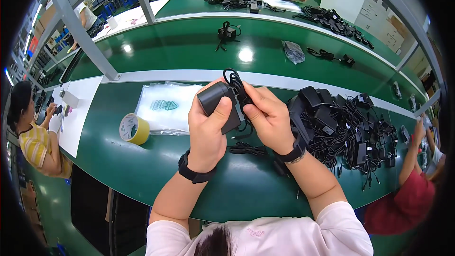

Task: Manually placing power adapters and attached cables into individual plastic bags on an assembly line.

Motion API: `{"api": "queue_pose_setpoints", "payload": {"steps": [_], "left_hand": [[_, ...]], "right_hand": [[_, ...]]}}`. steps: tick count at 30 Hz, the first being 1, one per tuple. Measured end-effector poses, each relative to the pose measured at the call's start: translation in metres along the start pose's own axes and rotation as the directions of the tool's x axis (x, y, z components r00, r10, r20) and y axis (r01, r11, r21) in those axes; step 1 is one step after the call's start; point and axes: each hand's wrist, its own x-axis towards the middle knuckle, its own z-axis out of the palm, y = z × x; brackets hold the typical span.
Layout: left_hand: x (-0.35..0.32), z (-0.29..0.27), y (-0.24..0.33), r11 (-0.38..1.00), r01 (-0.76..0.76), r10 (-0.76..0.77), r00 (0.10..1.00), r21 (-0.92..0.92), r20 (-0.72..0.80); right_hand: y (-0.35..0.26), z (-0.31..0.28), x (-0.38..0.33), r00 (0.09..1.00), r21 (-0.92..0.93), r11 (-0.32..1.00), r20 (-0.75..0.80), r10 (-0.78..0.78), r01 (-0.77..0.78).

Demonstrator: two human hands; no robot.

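Note:
My left hand [208, 130] is wrapped round a black power adapter [211, 98], thumb across its side, above the green worktop [118, 166]. Against the adapter's right side, my right hand [268, 118] pinches its bundled black cable [238, 90], looped upright between both hands. Below them on the worktop lies a coiled black cable [247, 149]. Close to my left hand are a stack of clear plastic bags [163, 106] and a yellow tape roll [140, 130]. A large heap of black adapters and cables [343, 130] lies beside my right hand.
A raised white rail [161, 76] separates my worktop from a green conveyor surface [180, 42] carrying a bagged item [294, 52] and loose adapters [227, 33]. Grey metal posts [83, 31] stand at left and right. Other people work at left, right and across.

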Motion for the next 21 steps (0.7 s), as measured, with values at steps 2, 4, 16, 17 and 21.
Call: {"api": "queue_pose_setpoints", "payload": {"steps": [2, 4, 16, 17, 21], "left_hand": [[-0.001, 0.000, -0.002, 0.999, -0.012, 0.011, 1.000, -0.041, -0.016], [0.003, -0.008, -0.005, 0.998, 0.001, 0.000, 1.000, -0.059, 0.004], [0.005, -0.012, 0.009, 0.892, -0.258, 0.290, 0.956, 0.370, -0.032], [0.008, -0.019, 0.014, 0.855, -0.317, 0.353, 0.936, 0.411, -0.012], [0.010, -0.026, 0.024, 0.698, -0.533, 0.554, 0.825, 0.478, 0.112]], "right_hand": [[0.003, 0.003, 0.000, 0.991, -0.110, 0.985, -0.007, -0.135, 0.133], [0.002, 0.007, -0.001, 0.995, -0.061, 0.993, 0.025, -0.096, 0.097], [-0.022, 0.010, 0.000, 0.968, -0.401, 0.885, 0.014, -0.250, 0.235], [-0.025, 0.010, -0.004, 0.969, -0.398, 0.888, 0.012, -0.248, 0.232], [-0.023, -0.002, -0.010, 0.652, 0.352, 0.563, 0.547, 0.525, -0.748]]}}
